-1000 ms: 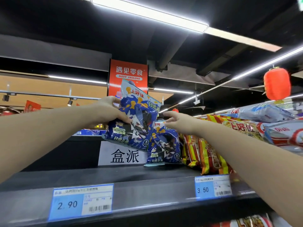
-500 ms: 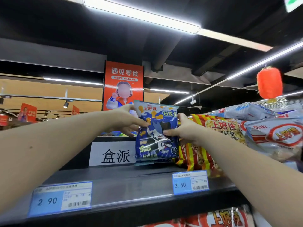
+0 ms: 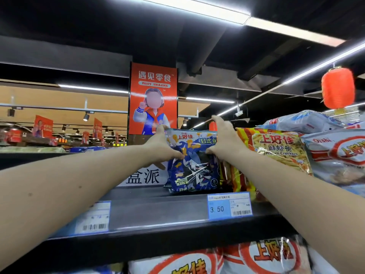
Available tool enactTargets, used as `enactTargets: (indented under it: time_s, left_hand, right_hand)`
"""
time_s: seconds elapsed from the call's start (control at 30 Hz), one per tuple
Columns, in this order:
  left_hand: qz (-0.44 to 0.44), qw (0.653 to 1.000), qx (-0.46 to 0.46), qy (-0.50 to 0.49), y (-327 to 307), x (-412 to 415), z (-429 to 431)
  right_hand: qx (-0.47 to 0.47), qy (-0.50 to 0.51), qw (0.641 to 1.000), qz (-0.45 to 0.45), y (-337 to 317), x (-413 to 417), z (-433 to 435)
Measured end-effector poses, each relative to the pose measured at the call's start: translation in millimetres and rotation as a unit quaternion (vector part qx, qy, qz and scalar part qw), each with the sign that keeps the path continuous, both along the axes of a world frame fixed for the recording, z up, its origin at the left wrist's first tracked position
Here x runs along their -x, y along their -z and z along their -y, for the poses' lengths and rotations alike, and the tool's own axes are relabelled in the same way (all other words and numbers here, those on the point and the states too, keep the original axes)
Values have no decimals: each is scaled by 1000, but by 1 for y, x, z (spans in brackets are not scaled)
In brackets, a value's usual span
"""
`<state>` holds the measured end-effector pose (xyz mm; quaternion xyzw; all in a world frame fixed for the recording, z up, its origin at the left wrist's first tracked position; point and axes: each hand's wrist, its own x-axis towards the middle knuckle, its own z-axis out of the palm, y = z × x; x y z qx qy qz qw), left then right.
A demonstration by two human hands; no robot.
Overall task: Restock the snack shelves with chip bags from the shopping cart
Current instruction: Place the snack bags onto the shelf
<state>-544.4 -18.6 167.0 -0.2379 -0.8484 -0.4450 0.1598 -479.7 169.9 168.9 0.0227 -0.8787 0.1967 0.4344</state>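
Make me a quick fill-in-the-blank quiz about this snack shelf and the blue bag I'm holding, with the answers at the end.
1. The left hand grips the glossy blue chip bag at its left edge; the right hand grips its ___ edge.
2. The blue price tag on the black shelf beneath that bag reads ___.
3. The round paper lantern hanging at upper right is ___.
Answers: right; 3.50; red.

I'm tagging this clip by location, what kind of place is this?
Most likely a supermarket snack aisle: a dark metal shelf with a blue-and-white paper price label, a blue foil snack bag standing on it, and a tall red "Meet Snacks" banner behind.
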Motion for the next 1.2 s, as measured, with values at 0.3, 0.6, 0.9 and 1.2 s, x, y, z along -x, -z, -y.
enactTargets:
  time_s: [0.3, 0.6, 0.9, 1.2]
  left_hand:
    - [-352, 864, 346, -98, 3, -6, 6]
    - [-419, 534, 733, -38, 0, -3, 19]
    - [-413, 547, 727, -41, 5, 19, 13]
    - [-497, 584, 641, -29, -16, -15, 5]
  right_hand:
    - [-332, 70, 882, 328, 20, -15, -10]
    - [-383, 128, 820, 407, 22, -8, -14]
    - [-406, 162, 804, 403, 24, 12, -16]
    - [-393, 110, 856, 316, 12, -10, -8]
